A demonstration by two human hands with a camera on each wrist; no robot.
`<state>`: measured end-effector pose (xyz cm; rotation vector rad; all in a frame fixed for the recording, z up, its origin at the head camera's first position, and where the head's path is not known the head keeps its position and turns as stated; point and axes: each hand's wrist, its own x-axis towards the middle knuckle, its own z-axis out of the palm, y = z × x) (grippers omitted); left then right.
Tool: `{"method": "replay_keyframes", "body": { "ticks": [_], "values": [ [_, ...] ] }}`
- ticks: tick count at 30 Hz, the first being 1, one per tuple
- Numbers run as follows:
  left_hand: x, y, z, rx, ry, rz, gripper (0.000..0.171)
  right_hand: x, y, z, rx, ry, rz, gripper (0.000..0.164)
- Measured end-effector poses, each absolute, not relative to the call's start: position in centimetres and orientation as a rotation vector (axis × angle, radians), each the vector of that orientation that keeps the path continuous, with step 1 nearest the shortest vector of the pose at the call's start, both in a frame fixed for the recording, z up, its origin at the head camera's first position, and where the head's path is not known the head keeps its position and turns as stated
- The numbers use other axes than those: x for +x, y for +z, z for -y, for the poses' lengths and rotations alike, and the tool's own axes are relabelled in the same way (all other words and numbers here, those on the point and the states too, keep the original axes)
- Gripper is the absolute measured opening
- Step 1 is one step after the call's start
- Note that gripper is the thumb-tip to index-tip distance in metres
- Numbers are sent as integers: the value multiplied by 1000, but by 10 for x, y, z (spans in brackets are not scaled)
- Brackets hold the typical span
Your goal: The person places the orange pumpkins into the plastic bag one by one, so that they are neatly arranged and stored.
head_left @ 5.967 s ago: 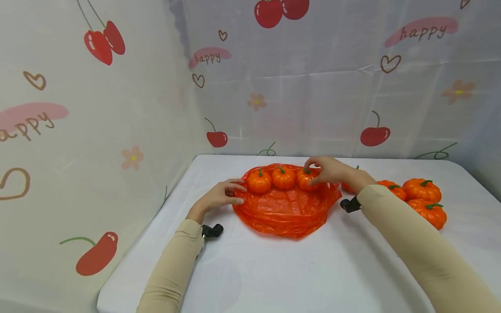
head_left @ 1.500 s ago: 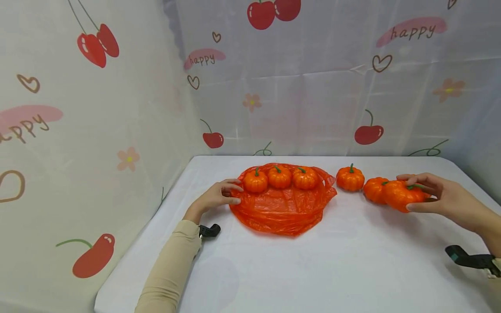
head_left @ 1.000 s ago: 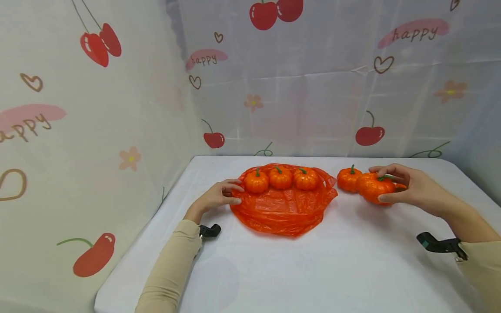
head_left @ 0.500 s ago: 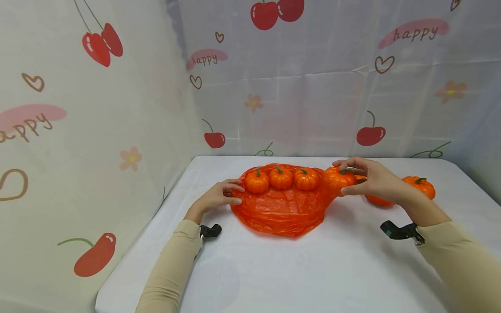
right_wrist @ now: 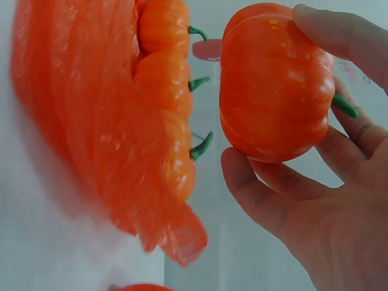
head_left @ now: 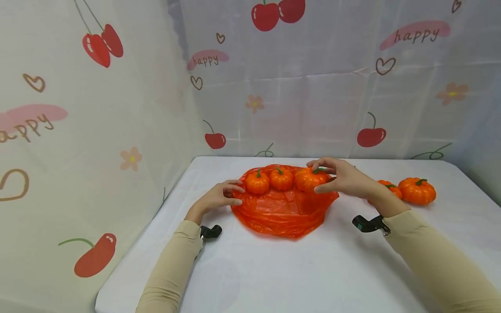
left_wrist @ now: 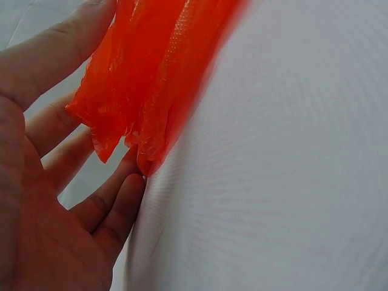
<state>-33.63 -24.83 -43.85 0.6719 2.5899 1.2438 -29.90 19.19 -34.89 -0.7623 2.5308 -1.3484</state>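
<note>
My right hand (head_left: 346, 179) grips an orange toy pumpkin (right_wrist: 273, 85) with a green stem, thumb on one side and fingers on the other. In the right wrist view the pumpkin is held above an orange plastic bag (head_left: 274, 221). Three smaller pumpkins stand in a row in the bag: the left one (head_left: 257, 182) and middle one (head_left: 282, 178) show in the head view, and the rightmost (right_wrist: 180, 159) shows beside the bag's film in the right wrist view. My left hand (head_left: 215, 198) rests at the bag's left edge, fingers spread against the film (left_wrist: 151, 79).
On the white table (head_left: 274, 278), a pumpkin (head_left: 418, 191) and another (head_left: 391, 188), partly behind my right forearm, lie at the right. A stem tip shows beyond my right hand. A patterned curtain (head_left: 313, 100) stands behind the table, another at the left.
My right hand has carried a pumpkin from the right side of the table leftward to over the bag's right part. My left hand has stayed at the bag's edge.
</note>
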Motion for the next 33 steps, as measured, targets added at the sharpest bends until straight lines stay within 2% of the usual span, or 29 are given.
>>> {"method": "replay_keyframes", "body": {
  "ticks": [24, 33],
  "values": [
    [-333, -437, 249, 664, 1258, -2575, 41, -334, -336, -94, -949, -1188, -2348, 45],
    [-332, -437, 250, 677, 1289, -2535, 41, -332, -352, -62, -1007, -1138, -2311, 45]
  ]
}}
